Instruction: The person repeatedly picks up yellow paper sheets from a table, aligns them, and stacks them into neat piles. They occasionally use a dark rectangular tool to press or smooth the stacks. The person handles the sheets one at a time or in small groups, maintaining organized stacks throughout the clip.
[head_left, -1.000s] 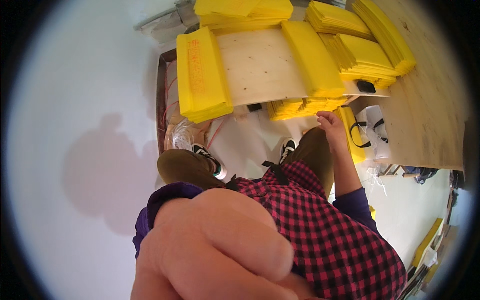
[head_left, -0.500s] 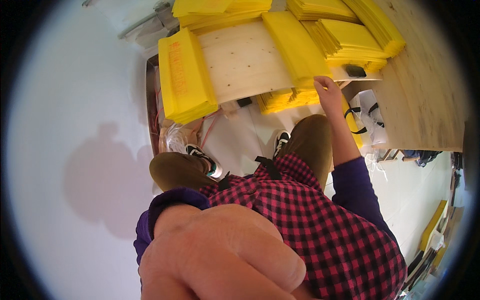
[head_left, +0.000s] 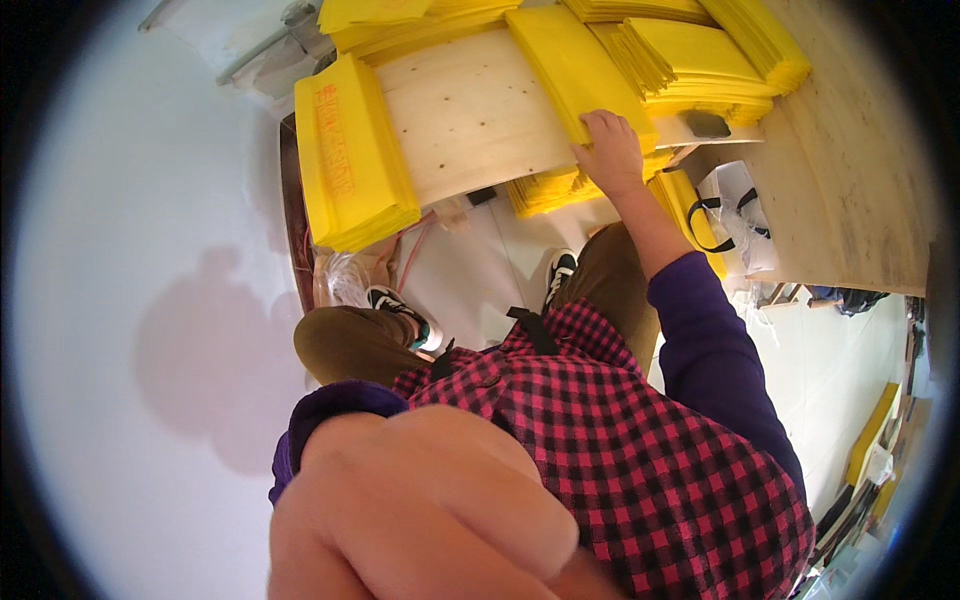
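Observation:
My left hand (head_left: pixel 420 500) looms large at the bottom, close to the camera. Its fingers are bent in and closed, and whatever they hold, if anything, is hidden beneath them. At the front of the wooden table, my right hand (head_left: pixel 612 155) rests on the near end of a long stack of flat yellow fabric pieces (head_left: pixel 570 75), which look like folded bags. Its fingers lie over the top piece, with the thumb apart at the left side. Another yellow stack (head_left: pixel 350 150), with red print, lies at the table's left edge.
More yellow stacks (head_left: pixel 690 65) lie at the right of the wooden tabletop (head_left: pixel 470 115), near a dark flat object (head_left: pixel 708 125). Under it sit further yellow pieces (head_left: pixel 560 190) and clear plastic strands (head_left: pixel 343 280). A white bag with black handles (head_left: pixel 735 215) stands at right.
My right hand has moved left and forward from the stack's right corner onto its near end, its fingers reaching over the top. My left hand stays closed near the camera, shifted slightly left.

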